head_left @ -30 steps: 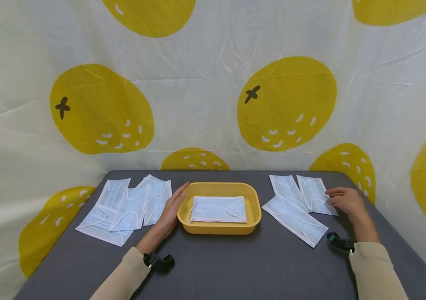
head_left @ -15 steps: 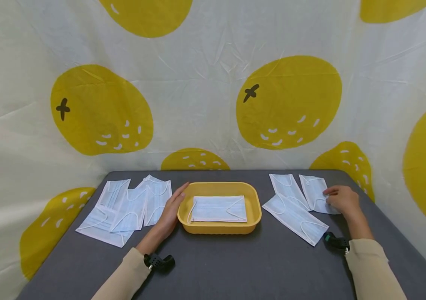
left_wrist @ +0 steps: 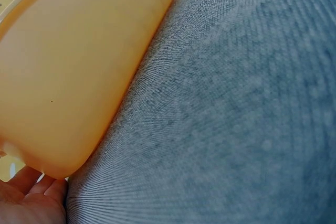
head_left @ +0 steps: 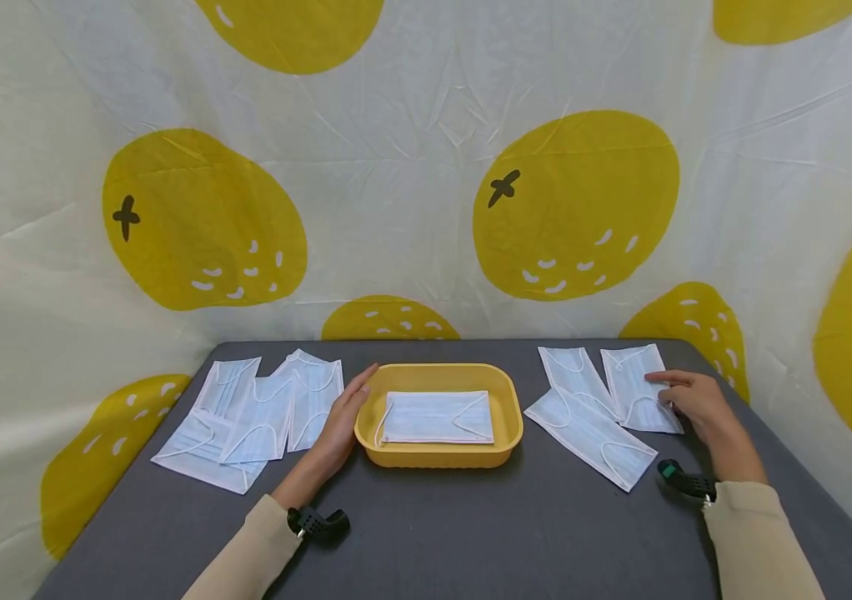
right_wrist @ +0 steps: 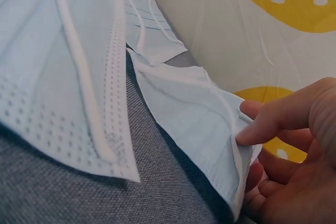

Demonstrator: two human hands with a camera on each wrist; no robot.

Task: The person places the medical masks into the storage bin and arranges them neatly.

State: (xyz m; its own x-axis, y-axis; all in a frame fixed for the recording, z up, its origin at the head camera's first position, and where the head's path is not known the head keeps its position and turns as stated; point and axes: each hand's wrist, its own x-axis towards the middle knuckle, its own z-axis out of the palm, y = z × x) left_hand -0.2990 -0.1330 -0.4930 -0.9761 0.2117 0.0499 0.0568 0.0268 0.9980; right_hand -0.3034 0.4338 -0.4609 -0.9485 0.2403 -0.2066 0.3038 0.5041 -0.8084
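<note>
You have a dark grey table (head_left: 471,533) before you, its far corners rounded and its covering finely ribbed; a shallow yellow tray (head_left: 438,459) sits upright on it, around the middle of the far half; to your left, near the tray, lie at least four pale blue masks (head_left: 257,425) overlapping one another; to your right you have a slanted mask (head_left: 591,440) overlapping the near end of another mask (head_left: 572,369), with the outermost mask (head_left: 630,388) beside them, one edge lifted.
</note>
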